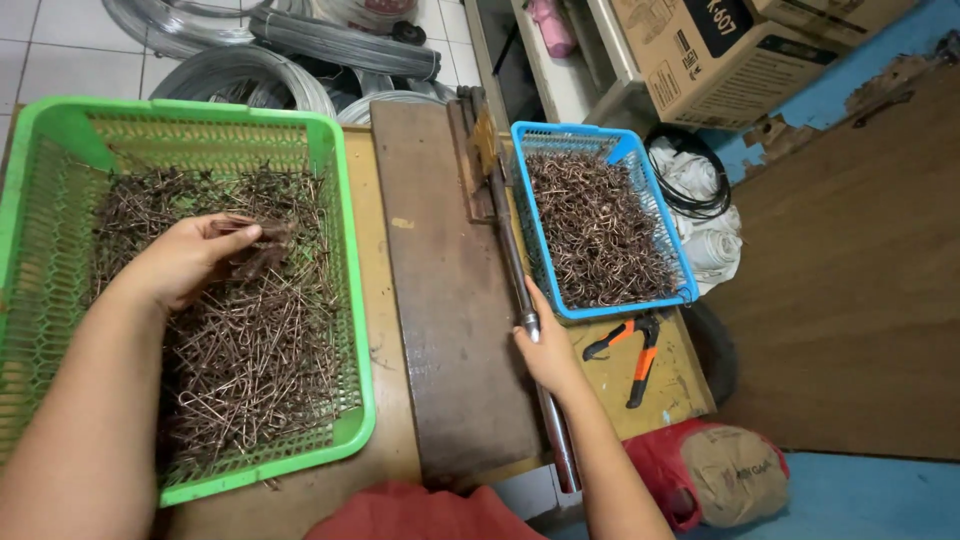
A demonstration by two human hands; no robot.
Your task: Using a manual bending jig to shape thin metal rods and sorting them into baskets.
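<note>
Workbench | left hand [190, 260] pinching bent rusty wire pieces [262, 245] inside green plastic basket [345, 300], frame left; lift a small bunch cleanly | right hand [545, 350] fingers curling around long metal lever bar [530, 325], centre; keep it steady

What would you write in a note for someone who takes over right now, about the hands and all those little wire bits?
Left hand: in the green basket, pinching a few straight wire pieces.
Right hand: gripping the long metal lever beside the wooden board.
Blue basket: nearly full of bent wire hooks.
Orange-handled pliers: lying unused below the blue basket.
Done: many hooks bent. Left: a big pile of straight pieces in the green basket.
</note>
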